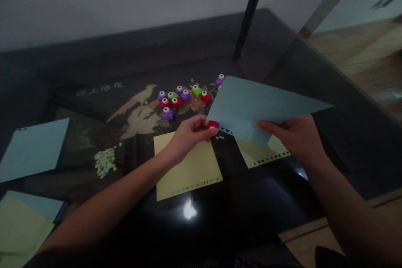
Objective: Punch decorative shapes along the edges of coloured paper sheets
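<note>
Between the thumb and fingers of my left hand [191, 134] is a small red craft punch [212, 125], fitted at the corner of a blue sheet of paper [251, 100]. My right hand [297, 136] pinches that sheet by its lower edge, thumb on top, and holds it raised and tilted. Star and heart holes show along the edge beside the punch. Below lie a yellow sheet [188, 167] with a row of holes and a second pale yellow sheet [251, 155], partly covered by the blue one. A few tiny cut-out stars [220, 137] lie under the punch.
Several purple, green and red punches [177, 101] cluster behind my hands on the dark glossy table [251, 205]. Paper cut-outs [105, 162] form a pile at left. Another blue sheet [36, 148] and stacked papers [25, 226] lie farther left. A black pole [251, 12] stands at the back.
</note>
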### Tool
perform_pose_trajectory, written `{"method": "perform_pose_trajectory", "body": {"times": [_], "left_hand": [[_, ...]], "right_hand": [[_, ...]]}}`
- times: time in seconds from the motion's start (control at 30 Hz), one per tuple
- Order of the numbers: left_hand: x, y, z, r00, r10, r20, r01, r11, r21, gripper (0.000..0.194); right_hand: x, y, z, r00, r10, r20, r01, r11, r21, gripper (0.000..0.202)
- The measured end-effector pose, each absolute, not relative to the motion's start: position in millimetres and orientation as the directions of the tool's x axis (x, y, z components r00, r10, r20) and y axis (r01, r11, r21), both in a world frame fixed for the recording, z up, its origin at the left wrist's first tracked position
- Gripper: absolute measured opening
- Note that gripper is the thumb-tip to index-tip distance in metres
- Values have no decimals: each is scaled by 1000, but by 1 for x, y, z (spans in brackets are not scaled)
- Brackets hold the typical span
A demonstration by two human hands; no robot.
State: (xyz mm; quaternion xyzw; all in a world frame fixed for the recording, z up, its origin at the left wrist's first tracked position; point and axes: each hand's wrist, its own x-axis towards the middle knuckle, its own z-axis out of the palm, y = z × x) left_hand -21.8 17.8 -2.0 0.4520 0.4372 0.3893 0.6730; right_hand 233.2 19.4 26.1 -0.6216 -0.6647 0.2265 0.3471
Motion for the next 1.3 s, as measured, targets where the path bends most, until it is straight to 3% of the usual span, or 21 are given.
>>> {"method": "perform_pose_trajectory", "body": {"times": [0.43,0.67,1.3], "left_hand": [[-21,17,-1,311,922,-232,-135,284,949,20],[-21,16,0,309,921,-236,-107,280,954,21],[-20,12,6,297,924,-240,-83,276,958,21]], "right_hand": [[232,19,27,-17,978,209,635,172,-753,10],[231,17,32,-12,983,183,668,144,-730,17],[239,17,28,-63,988,141,622,149,-769,12]]}}
